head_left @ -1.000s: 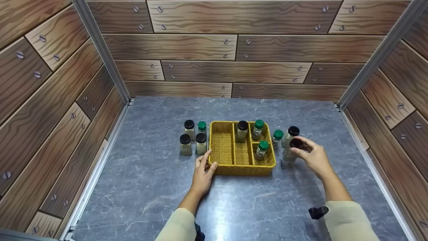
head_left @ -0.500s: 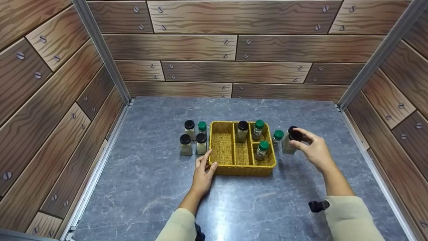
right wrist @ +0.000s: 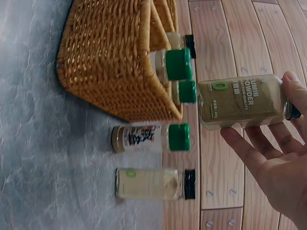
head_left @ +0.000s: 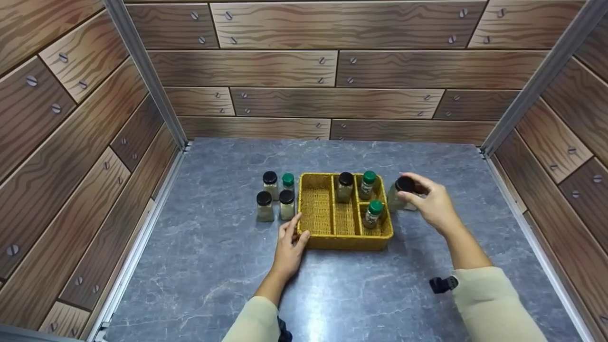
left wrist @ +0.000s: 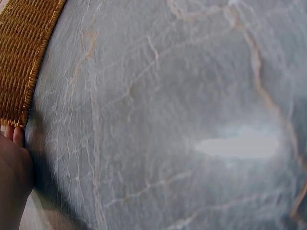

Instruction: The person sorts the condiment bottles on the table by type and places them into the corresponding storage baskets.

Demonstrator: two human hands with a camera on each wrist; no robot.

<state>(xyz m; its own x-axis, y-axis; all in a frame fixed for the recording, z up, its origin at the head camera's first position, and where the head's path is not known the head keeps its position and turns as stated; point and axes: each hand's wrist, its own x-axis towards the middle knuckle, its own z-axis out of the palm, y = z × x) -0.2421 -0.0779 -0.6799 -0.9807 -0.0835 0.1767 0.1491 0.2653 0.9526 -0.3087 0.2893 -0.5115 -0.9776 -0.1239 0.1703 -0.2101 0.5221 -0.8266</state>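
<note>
My right hand (head_left: 434,204) holds a glass spice jar with a black lid (head_left: 404,184) by its upper end, beside the basket's right side. In the right wrist view this jar (right wrist: 242,101) is labelled cumin powder and hangs above the table. My left hand (head_left: 288,244) grips the front left corner of a woven divided basket (head_left: 349,243), fingers along the side and thumb at the front. A black-lidded jar (head_left: 345,187) stands in the middle compartment. Two green-lidded jars, a back one (head_left: 367,185) and a front one (head_left: 373,213), occupy the small right compartments.
Left of the basket stand black-lidded jars (head_left: 264,206) and a green-lidded jar (head_left: 288,180). To its right, a green-lidded jar (right wrist: 144,138) and a pale black-lidded jar (right wrist: 151,183) stand on the table. Wood-patterned walls (head_left: 280,69) enclose the grey marbled table (head_left: 213,266).
My right hand has lifted the cumin jar and carried it back and leftward, close to the basket's right side. The left hand and the basket have stayed in place.
</note>
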